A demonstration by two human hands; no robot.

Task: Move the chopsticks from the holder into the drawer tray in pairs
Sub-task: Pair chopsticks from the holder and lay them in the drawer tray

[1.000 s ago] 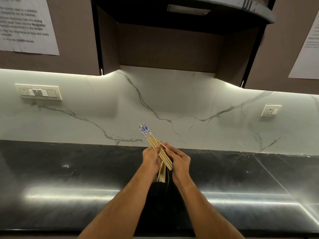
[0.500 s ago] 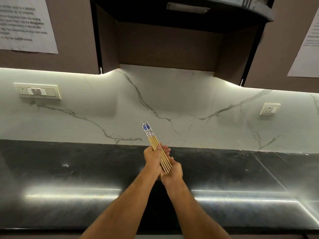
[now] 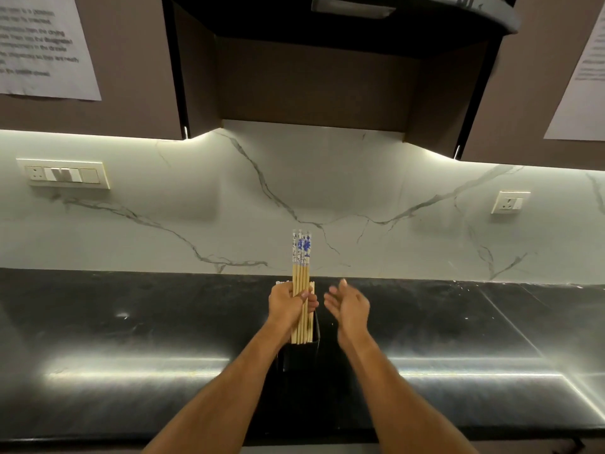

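My left hand [image 3: 288,304] grips a bundle of several wooden chopsticks [image 3: 301,267] with blue-and-white patterned tops, held upright. Their lower ends reach the mouth of a black holder [image 3: 299,357] standing on the dark countertop [image 3: 131,339] between my forearms. My right hand [image 3: 348,306] hovers just right of the bundle with fingers spread and holds nothing. The drawer tray is not in view.
A white marble-look backsplash [image 3: 327,191] rises behind the counter, with a switch plate [image 3: 64,174] at left and a socket [image 3: 510,202] at right. Brown wall cabinets and a range hood [image 3: 343,27] hang overhead. Paper sheets [image 3: 42,44] are stuck on the cabinet doors.
The bundle has swung from leaning left to upright. My right hand has let go of the chopsticks and moved off to the right, leaving them in my left hand alone.
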